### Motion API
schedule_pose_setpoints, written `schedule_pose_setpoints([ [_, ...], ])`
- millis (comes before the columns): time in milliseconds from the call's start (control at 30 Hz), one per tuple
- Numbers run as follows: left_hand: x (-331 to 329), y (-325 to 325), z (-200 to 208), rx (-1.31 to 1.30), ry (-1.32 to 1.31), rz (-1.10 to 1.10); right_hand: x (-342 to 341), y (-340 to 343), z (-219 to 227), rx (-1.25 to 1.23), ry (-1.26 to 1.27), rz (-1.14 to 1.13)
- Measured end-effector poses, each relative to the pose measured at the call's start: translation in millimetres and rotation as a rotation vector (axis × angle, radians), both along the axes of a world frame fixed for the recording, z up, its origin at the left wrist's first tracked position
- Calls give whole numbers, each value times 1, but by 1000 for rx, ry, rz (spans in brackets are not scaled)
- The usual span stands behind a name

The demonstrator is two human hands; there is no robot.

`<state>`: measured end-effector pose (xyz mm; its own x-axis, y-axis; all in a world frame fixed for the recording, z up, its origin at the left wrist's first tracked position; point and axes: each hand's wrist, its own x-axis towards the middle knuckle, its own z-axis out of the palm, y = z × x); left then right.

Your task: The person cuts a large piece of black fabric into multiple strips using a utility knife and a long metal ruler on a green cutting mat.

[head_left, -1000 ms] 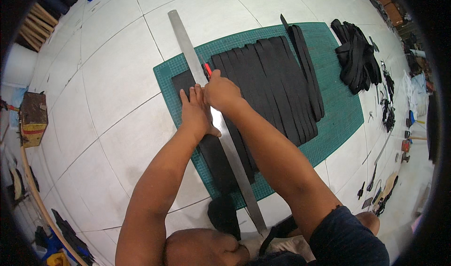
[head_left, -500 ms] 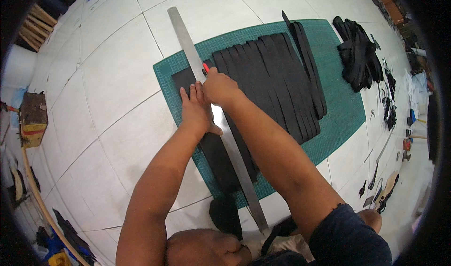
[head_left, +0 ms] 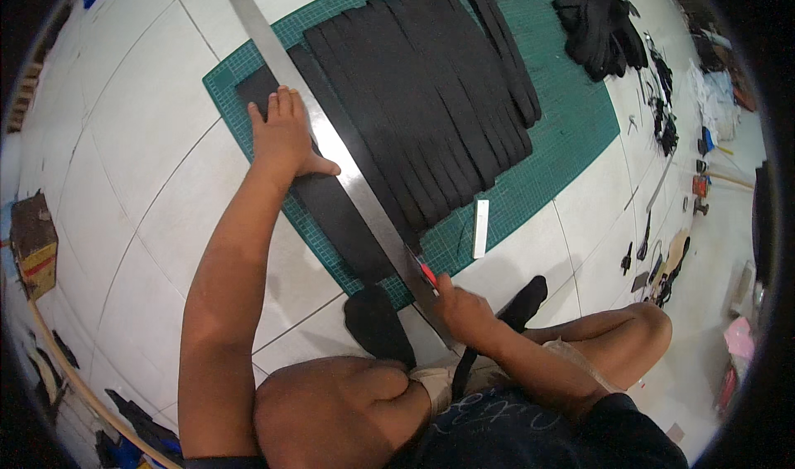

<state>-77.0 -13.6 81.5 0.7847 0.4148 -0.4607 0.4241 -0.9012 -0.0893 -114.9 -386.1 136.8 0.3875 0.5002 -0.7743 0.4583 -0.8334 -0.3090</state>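
Note:
A long steel ruler (head_left: 358,186) lies slantwise over a sheet of black fabric (head_left: 341,225) on the green cutting mat (head_left: 573,129). My left hand (head_left: 286,142) presses down on it with spread fingers, the thumb across the metal. Near the ruler's lower end, my right hand (head_left: 468,313) is closed around a red utility knife (head_left: 428,275), its tip beside the ruler's right edge. Right of the ruler, several cut black strips (head_left: 414,88) lie side by side. One narrow strip borders the ruler directly.
A small white bar (head_left: 481,229) lies at the mat's near edge. Bundled black straps (head_left: 598,30) rest at the far right, with loose tools and cords beyond. A worn box (head_left: 35,245) stands on the tiled floor at left. My socked foot (head_left: 374,324) is close to the mat.
My right hand has drawn the knife along the ruler toward me, from beside my left hand to the near end. My left hand stays on the ruler. The view has shifted.

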Motion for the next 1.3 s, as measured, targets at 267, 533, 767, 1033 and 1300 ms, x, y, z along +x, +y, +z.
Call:
schedule_pose_setpoints([
  [267,-2,9,3,42,-28,-41,10,-13,44,93,-81,-254],
  [533,70,78,-11,9,-389,175,13,-53,4,190,87,-564],
  [767,92,106,-27,-118,-340,146,0,-68,-17,221,138,-725],
  [1033,89,110,-57,-241,-672,240,-9,-59,-25,252,186,-675],
  [1300,18,84,-42,-39,-837,189,-15,-22,-34,126,96,-496],
])
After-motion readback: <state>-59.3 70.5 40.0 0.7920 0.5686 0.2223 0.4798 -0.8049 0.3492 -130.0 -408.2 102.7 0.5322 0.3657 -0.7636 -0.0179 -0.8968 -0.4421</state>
